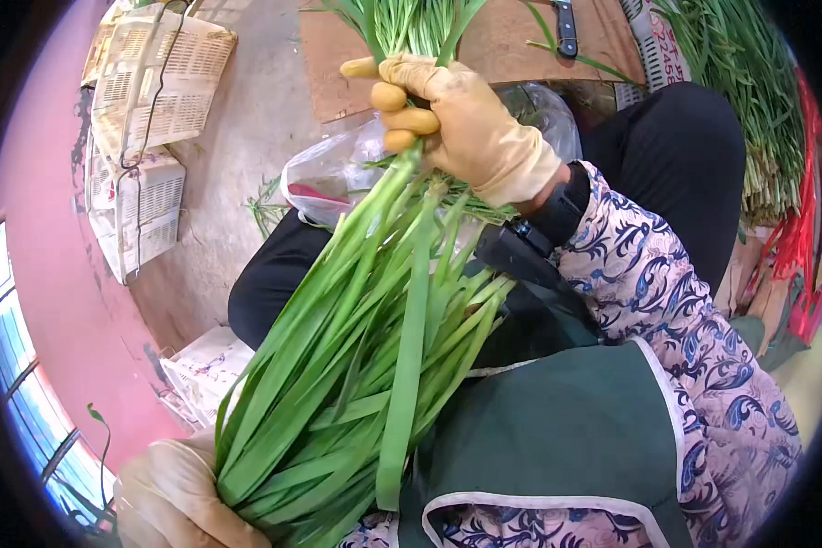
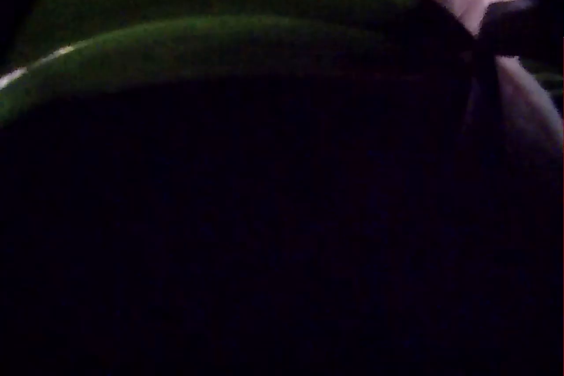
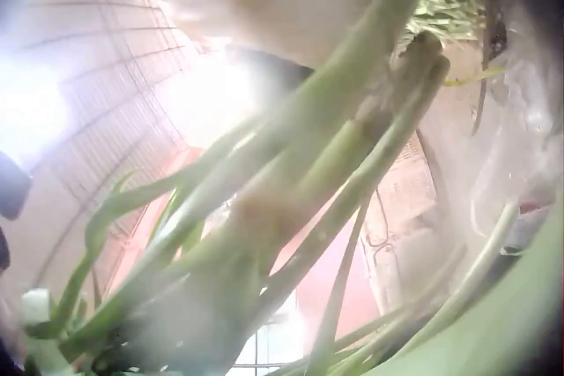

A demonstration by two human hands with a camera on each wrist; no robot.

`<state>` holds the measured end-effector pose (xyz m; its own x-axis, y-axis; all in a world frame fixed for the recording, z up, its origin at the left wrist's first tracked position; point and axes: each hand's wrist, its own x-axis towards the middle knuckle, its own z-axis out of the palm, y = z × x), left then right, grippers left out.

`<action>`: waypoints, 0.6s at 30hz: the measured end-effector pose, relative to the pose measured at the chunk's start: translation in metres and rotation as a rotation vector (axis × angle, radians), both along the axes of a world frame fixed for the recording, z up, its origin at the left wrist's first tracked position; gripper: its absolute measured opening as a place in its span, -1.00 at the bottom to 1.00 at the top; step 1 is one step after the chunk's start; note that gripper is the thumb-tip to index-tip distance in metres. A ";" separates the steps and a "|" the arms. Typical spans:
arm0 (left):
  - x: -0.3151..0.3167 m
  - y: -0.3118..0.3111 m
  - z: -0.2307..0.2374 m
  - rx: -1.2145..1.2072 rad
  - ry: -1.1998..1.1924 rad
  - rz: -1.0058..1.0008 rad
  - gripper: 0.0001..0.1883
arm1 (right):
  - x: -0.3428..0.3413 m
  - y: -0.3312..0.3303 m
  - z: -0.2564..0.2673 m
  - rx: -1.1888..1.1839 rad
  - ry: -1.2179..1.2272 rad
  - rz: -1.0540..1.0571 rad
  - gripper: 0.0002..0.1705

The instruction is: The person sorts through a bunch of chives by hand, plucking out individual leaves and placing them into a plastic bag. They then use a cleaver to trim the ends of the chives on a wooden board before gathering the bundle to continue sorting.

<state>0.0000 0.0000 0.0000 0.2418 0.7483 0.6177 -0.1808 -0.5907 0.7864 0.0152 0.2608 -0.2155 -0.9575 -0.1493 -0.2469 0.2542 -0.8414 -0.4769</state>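
Note:
A large bunch of long green leaves lies slantwise over the person's lap. The gloved right hand has its fingers curled round the stem end at the top of the bunch. At the lower left, the gloved left hand is against the leafy end; its fingers are partly hidden, and whether they grip the leaves cannot be made out. Pale stems cross the right wrist view close to the lens. Green leaf blades fill the top of the left wrist view, which is otherwise dark.
Beyond the right hand, more cut greens lie on a brown board with a knife. A clear plastic bag sits between the legs. White crates stand at the left; a heap of greens is at the right.

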 end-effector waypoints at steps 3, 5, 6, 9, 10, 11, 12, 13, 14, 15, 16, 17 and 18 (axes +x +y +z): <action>-0.001 0.006 0.001 -0.064 0.026 0.157 -0.75 | -0.005 -0.001 -0.016 -0.162 -0.119 0.039 -0.62; -0.013 0.003 -0.002 -0.093 0.018 0.125 -0.77 | -0.004 -0.002 -0.027 -0.134 -0.172 0.071 -0.65; -0.009 -0.003 -0.004 -0.124 -0.028 0.191 -0.81 | -0.005 -0.003 -0.037 -0.154 -0.170 0.102 -0.68; 0.016 -0.007 -0.009 0.008 -0.104 0.555 -0.84 | -0.002 0.004 -0.067 -0.055 -0.227 0.101 -0.69; 0.020 0.005 -0.020 0.146 -0.204 0.619 -0.83 | 0.001 0.009 -0.074 0.025 -0.229 0.092 -0.72; 0.022 -0.003 -0.020 0.188 -0.216 0.632 -0.83 | 0.002 0.010 -0.084 0.243 -0.219 0.098 -0.73; 0.021 -0.016 -0.015 0.228 -0.228 0.642 -0.83 | 0.002 0.009 -0.096 0.461 -0.208 0.100 -0.74; 0.018 -0.025 -0.010 0.272 -0.242 0.651 -0.84 | 0.005 0.014 -0.112 0.681 -0.196 0.100 -0.74; 0.015 -0.034 -0.006 0.294 -0.213 0.677 -0.93 | 0.004 0.021 -0.145 0.960 -0.129 0.288 -0.73; 0.011 -0.043 -0.003 0.317 -0.185 0.703 -0.94 | 0.004 0.029 -0.169 1.235 -0.050 0.481 -0.70; 0.015 -0.050 -0.005 0.369 -0.215 0.800 -0.93 | 0.014 0.031 -0.166 1.423 0.101 0.654 -0.68; 0.017 -0.057 -0.008 0.423 -0.247 0.893 -0.91 | 0.027 0.034 -0.162 1.606 0.261 0.825 -0.65; 0.012 -0.063 -0.011 0.433 -0.287 0.863 -0.86 | 0.033 0.035 -0.153 1.783 0.427 0.996 -0.61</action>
<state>0.0119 -0.0627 -0.0105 -0.4776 0.2947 0.8277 0.2945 -0.8338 0.4669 0.0483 0.2958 -0.3687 -0.7429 -0.4362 -0.5078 -0.0943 0.8192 -0.5657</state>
